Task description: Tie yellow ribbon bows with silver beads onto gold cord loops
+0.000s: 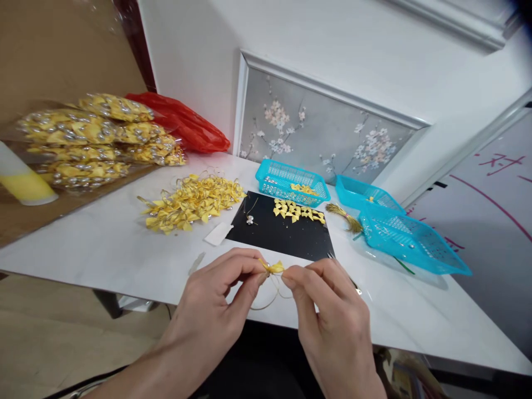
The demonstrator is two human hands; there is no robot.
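Observation:
My left hand (216, 302) and my right hand (332, 316) meet over the front edge of the white table (103, 244). Both pinch one small yellow ribbon bow (272, 267) with a thin gold wire loop (270, 296) hanging below it. Behind them lies a black mat (282, 235) with a row of yellow ribbon pieces (298, 210) and a small silver bead on a wire (250, 219). A heap of finished yellow bows (191, 202) lies left of the mat.
Three turquoise plastic baskets (291, 183) (366, 194) (411, 241) stand at the back right, with a bundle of gold wires (344, 216) between them. Clear bags of yellow bows (91, 138), a red plastic bag (183, 124) and a yellow-white roll (20, 180) sit at the left.

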